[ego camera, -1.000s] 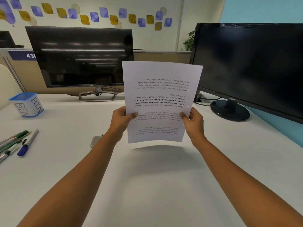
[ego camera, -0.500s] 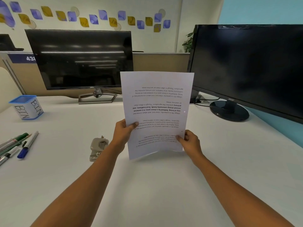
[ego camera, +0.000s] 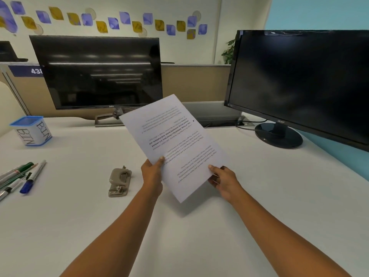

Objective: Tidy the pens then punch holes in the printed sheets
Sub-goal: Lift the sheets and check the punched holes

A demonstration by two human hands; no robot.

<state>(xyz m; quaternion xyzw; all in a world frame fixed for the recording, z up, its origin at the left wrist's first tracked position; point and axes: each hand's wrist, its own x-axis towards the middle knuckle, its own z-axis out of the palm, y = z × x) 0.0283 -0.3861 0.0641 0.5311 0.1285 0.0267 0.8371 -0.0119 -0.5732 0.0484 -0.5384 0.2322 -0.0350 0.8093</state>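
The printed sheets [ego camera: 171, 136] are held above the white desk [ego camera: 199, 226], tilted back toward the monitors and turned to the left, text upside down. My left hand [ego camera: 152, 174] pinches their near left edge with the thumb on top. My right hand [ego camera: 223, 179] pinches the near right corner. A small hole shows near the sheets' right edge. The grey hole punch [ego camera: 118, 181] lies on the desk just left of my left hand. Several pens [ego camera: 20, 177] lie loose at the desk's left edge. A white pot with a blue rim, marked BIN [ego camera: 32, 129], stands at the back left.
A Dell monitor [ego camera: 97, 72] stands at the back centre and an Acer monitor [ego camera: 303, 80] at the right on a round black foot [ego camera: 278, 136]. A cable tray runs between them. A low partition and a wall with paper decorations lie behind.
The sheets came down from upright at chest height, tipped back and swung leftward. Both hands dropped lower, and the hole punch came into full view beside my left hand.
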